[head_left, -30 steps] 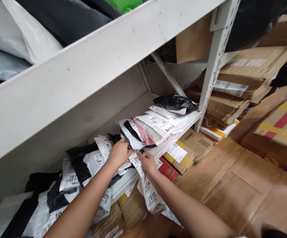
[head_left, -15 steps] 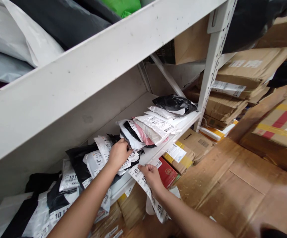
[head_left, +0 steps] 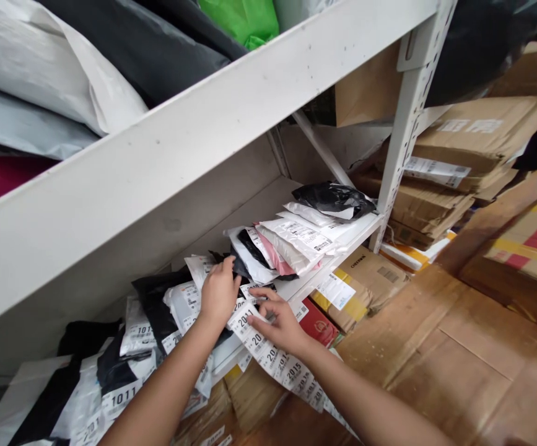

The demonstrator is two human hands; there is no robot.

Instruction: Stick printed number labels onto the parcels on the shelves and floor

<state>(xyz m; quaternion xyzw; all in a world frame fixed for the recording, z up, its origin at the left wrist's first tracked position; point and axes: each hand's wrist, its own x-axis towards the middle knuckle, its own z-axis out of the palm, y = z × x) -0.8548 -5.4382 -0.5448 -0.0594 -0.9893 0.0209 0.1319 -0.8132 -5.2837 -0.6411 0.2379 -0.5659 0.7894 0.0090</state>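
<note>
My left hand (head_left: 220,290) reaches onto the shelf with its fingers bent over a dark plastic mailer bag (head_left: 240,266); the thumb side is partly hidden. Close to its right is my right hand (head_left: 278,323), its thumb pressing on a long strip of numbered label stickers (head_left: 272,359), the index finger raised and curled. The strip's top label reads 2011, and its lower part hangs over the shelf edge. Below the hands' fingers lies another parcel with a number label, mostly covered. White mailer bags (head_left: 182,303) with labels stand to the left of my left hand.
A grey metal shelf beam (head_left: 212,130) crosses above my arms, with large bags (head_left: 54,68) on top. Pink, white and black parcels (head_left: 291,244) lie further along the lower shelf. An upright post (head_left: 401,136) stands at its end. Cardboard boxes (head_left: 445,186) are stacked beyond.
My right hand has come up and left, closer to my left hand, and its index finger has lifted. The label strip now lies more spread out. The view has shifted slightly.
</note>
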